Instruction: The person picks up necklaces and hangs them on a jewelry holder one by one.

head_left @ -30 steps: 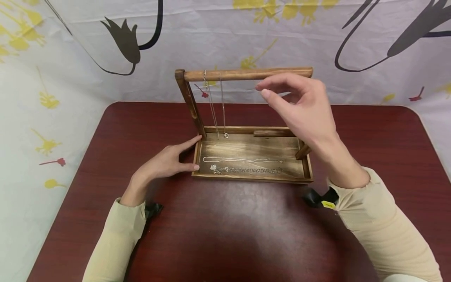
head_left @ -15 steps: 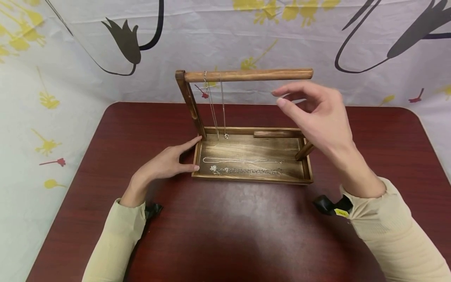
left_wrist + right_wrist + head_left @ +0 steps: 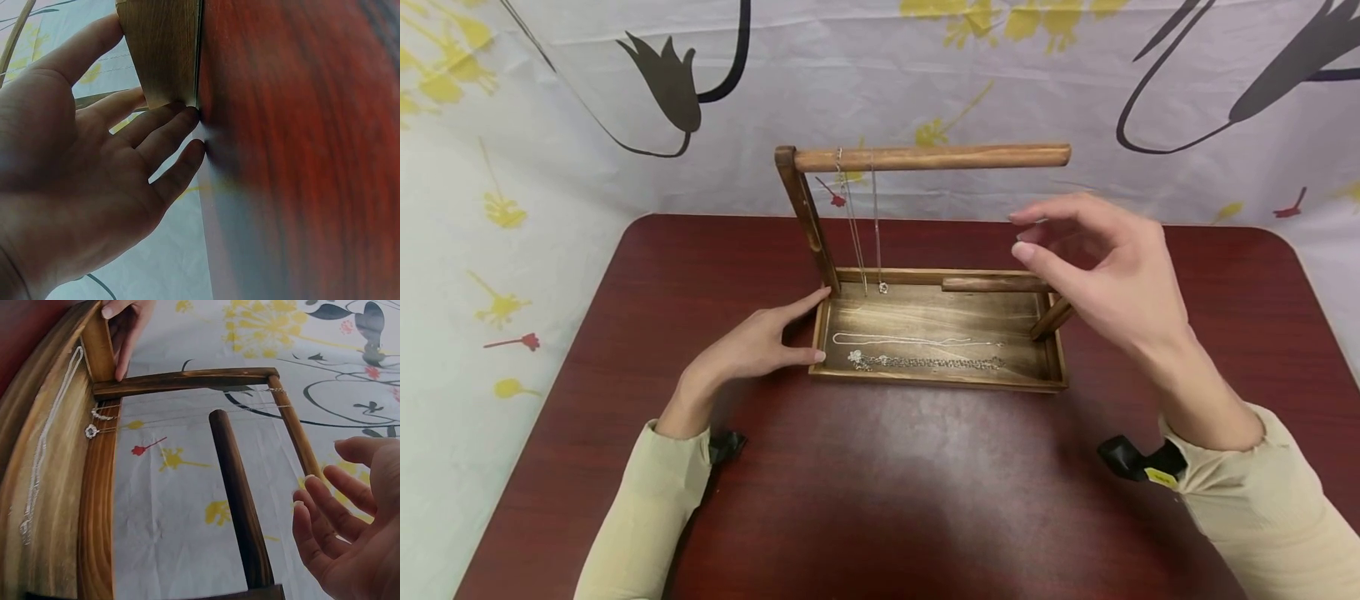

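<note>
In the head view a wooden jewelry stand has a tray base (image 3: 925, 308) and a top bar (image 3: 955, 157). My left hand (image 3: 745, 343) rests against the tray's left end, thumb near the front corner and index finger near the back one. Its spread fingers show beside the wood in the left wrist view. My right hand (image 3: 1123, 275) hovers right of the stand, fingers loosely bent, thumb and index apart, nothing between them. Two necklaces hang near the bar's left end: a thin chain (image 3: 853, 221) and one with a small round pendant (image 3: 883, 288).
A plain silver chain (image 3: 902, 340) and a thicker chain necklace (image 3: 932, 362) lie along the tray floor. A shorter, lower bar (image 3: 992, 285) runs left from the right post (image 3: 1051, 318). The stand sits on a dark red table (image 3: 880, 467) before a printed cloth (image 3: 865, 75).
My right hand has drawn away from the top bar, moving right and down toward me. The left hand stays in place at the tray, and the necklaces hang as before.
</note>
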Action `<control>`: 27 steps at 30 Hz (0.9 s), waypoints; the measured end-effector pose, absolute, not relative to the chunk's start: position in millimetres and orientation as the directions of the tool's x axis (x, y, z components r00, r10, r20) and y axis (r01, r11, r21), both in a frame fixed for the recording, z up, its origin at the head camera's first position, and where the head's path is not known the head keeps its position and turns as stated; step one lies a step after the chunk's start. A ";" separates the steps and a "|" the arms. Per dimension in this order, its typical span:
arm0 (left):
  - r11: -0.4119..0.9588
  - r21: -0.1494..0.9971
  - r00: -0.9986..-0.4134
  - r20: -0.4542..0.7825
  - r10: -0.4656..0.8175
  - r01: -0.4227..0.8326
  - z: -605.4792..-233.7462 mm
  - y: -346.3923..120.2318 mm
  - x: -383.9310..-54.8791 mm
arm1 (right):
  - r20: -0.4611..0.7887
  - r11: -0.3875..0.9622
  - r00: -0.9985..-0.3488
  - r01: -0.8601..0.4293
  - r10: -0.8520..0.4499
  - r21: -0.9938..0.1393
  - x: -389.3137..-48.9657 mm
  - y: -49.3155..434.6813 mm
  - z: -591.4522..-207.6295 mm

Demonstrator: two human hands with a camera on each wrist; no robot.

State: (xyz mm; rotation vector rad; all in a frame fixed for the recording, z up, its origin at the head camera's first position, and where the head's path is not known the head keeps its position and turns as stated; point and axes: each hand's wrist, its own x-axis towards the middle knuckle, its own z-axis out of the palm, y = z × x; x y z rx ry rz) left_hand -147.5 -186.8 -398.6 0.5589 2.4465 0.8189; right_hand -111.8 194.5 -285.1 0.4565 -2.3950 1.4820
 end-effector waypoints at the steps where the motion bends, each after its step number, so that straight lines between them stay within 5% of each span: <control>1: 0.734 0.642 -0.792 -0.321 0.520 0.221 -398.4 -186.8 -147.5 | 0.407 0.427 -0.906 -0.417 -0.120 -0.803 -110.1 195.5 -285.9; 27: 0.742 0.640 -0.787 -0.346 0.510 0.200 -398.4 -187.1 -148.1 | 0.453 0.414 -0.866 -0.500 -0.212 -0.761 -76.6 199.7 -286.7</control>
